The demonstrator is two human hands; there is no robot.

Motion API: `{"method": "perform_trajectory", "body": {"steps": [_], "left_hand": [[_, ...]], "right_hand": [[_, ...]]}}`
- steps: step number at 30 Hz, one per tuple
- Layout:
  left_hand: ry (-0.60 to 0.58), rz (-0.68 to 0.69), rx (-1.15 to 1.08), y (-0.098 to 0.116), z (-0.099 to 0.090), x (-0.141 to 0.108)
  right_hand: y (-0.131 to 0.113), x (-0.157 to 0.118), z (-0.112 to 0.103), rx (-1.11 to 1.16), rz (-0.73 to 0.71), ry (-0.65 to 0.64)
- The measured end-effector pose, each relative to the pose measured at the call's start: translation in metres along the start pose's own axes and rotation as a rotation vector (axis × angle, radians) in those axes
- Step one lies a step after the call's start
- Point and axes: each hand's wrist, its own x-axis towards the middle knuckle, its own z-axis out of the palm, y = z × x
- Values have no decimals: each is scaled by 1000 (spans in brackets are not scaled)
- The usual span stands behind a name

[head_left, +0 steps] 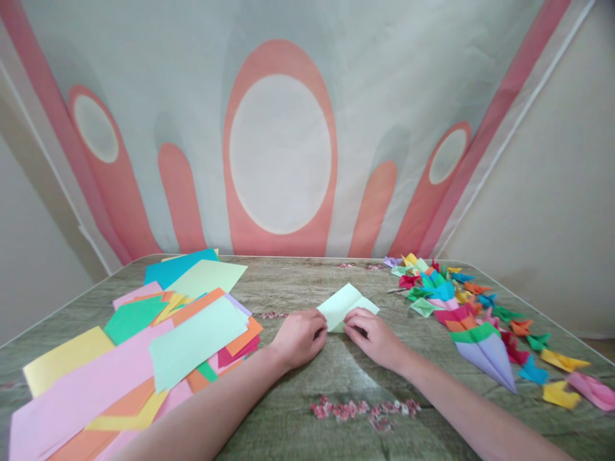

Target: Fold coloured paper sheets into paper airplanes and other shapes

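Note:
A pale green sheet of paper (348,302) with a crease down its middle lies at the centre of the table, its far corner pointing away from me. My left hand (300,336) pinches its left side near the lower edge, fingers curled. On the right, my right hand (372,334) has thumb and fingers closed on the lower right part of the same sheet. The hands are a short way apart, and their fingertips hide parts of the near edge.
Loose coloured paper sheets (199,339) are piled on the left of the wood-patterned table (288,422). Many small folded paper pieces (480,358) spread along the right side. A grey and pink backdrop (281,153) hangs behind the far edge.

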Motion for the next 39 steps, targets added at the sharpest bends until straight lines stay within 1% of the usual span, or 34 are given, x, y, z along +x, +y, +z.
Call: {"method": "perform_trajectory", "body": {"steps": [3, 7, 13, 18, 25, 39], "left_hand": [[-10, -5, 19, 1, -2, 0], [-50, -8, 72, 5, -6, 0], [-99, -22, 222, 23, -5, -4], [-132, -56, 260, 35, 1, -7], [-143, -75, 268, 34, 6, -8], [-155, -78, 254, 38, 9, -9]], "right_hand": [[4, 1, 2, 21, 48, 45], [9, 3, 5, 21, 100, 67], [15, 5, 5, 17, 125, 56], [15, 5, 5, 20, 141, 73], [14, 6, 5, 15, 141, 95], [15, 5, 8, -13, 145, 140]]}}
